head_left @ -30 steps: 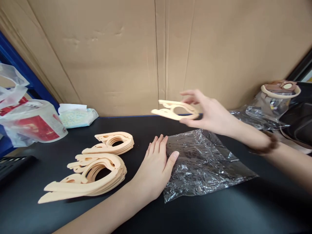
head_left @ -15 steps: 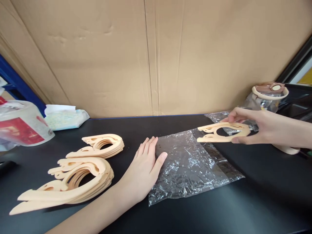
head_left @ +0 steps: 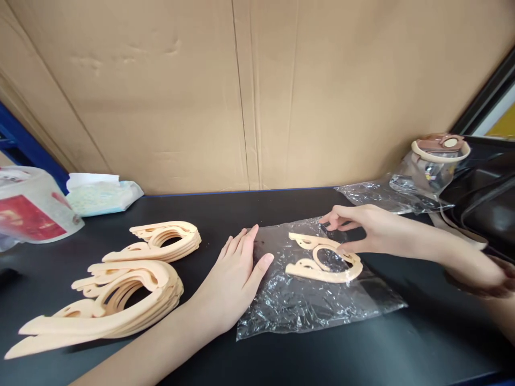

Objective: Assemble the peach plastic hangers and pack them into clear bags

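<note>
Peach hanger (head_left: 322,272) on clear bag (head_left: 306,306), pinched by right hand (head_left: 364,230); open left hand (head_left: 235,281) presses bag flat

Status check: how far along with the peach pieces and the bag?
Early. Done: no filled bag in view. In hand: the right hand touches one peach piece lying at the clear bag, on or inside it I cannot tell; the left hand presses the bag's edge flat. Left: a near stack and a far stack of pieces sit beside it.
</note>
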`<state>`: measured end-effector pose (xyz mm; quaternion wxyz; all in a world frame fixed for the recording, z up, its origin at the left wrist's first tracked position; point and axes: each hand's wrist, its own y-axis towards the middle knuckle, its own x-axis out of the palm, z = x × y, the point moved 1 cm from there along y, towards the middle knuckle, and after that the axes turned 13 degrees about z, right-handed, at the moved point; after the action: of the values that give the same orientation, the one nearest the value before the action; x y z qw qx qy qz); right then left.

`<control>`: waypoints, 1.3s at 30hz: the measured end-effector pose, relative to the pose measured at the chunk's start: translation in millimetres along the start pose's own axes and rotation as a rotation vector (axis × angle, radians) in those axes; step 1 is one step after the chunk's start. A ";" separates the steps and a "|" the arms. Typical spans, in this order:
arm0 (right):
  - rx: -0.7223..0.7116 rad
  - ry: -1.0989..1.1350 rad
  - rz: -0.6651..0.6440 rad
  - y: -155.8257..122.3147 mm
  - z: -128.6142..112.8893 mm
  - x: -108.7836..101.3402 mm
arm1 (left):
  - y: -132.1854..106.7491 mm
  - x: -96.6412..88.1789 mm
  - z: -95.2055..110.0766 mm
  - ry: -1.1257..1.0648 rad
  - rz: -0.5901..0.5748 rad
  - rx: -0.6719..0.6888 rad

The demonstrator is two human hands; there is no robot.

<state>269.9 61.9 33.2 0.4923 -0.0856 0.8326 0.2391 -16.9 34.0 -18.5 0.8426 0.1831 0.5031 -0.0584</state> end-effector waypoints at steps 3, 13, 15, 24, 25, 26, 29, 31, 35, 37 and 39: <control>0.015 -0.015 -0.054 0.2 6.1 2.1 | -0.5 0.9 -2.2 -0.007 0.020 0.013; 0.151 -0.056 -0.362 -16.1 -0.1 -6.2 | 0.4 4.5 -3.2 0.071 0.016 0.071; 0.121 -0.056 -0.317 -13.2 -2.7 0.3 | 0.1 3.7 -3.4 0.078 0.010 0.087; 0.007 -0.035 -0.070 -0.6 -5.5 26.4 | 4.3 0.8 -7.0 0.108 -0.034 0.165; 0.019 -0.036 -0.050 0.2 -6.2 30.0 | 4.4 0.1 -6.9 0.112 -0.034 0.162; 0.031 -0.036 -0.031 0.9 -6.8 33.6 | 4.4 -0.7 -6.7 0.115 -0.033 0.160; 0.069 -0.025 0.009 2.2 -7.6 42.2 | 5.0 -2.7 -6.4 0.117 -0.023 0.187; 0.090 -0.009 0.022 2.2 -6.7 46.2 | 6.0 -3.1 -7.0 0.123 -0.019 0.209; 0.108 0.011 0.070 1.7 -1.8 52.2 | 8.3 -2.4 -10.3 0.141 0.013 0.188; 0.103 0.014 0.102 2.1 0.9 54.9 | 9.4 -2.5 -11.6 0.130 0.038 0.152; 0.078 0.033 0.110 3.0 2.3 57.1 | 10.3 -3.0 -12.2 0.107 0.043 0.113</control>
<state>242.0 71.0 -15.9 0.4676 -0.0243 0.8526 0.2319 -25.6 47.8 -18.5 0.8040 0.2437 0.5392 -0.0589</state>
